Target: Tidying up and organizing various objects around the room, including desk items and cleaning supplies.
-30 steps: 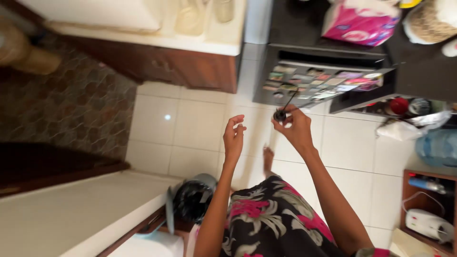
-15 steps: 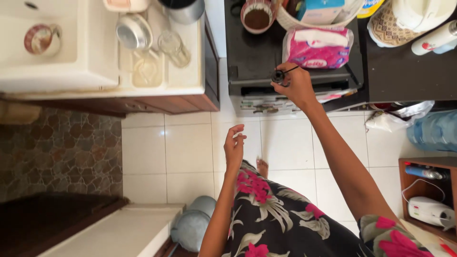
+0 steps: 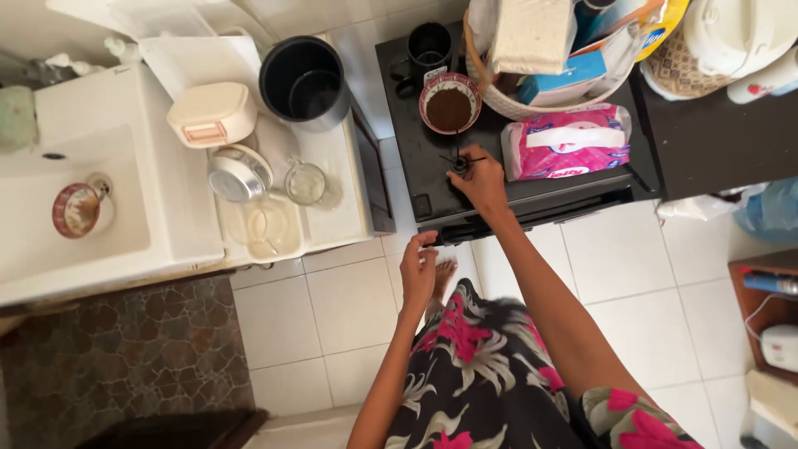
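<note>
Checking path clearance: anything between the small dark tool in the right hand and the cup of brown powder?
Nothing visible. The right hand holds the tool over the black top, just short of the cup; the gap looks bare. The tissue pack lies off to the side.

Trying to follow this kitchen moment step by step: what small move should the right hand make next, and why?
Probably lower the small dark utensil toward the open container of brown powder. The right hand grips it over the black counter, just short of that container, while the left hand hangs free and empty over the floor.
</note>
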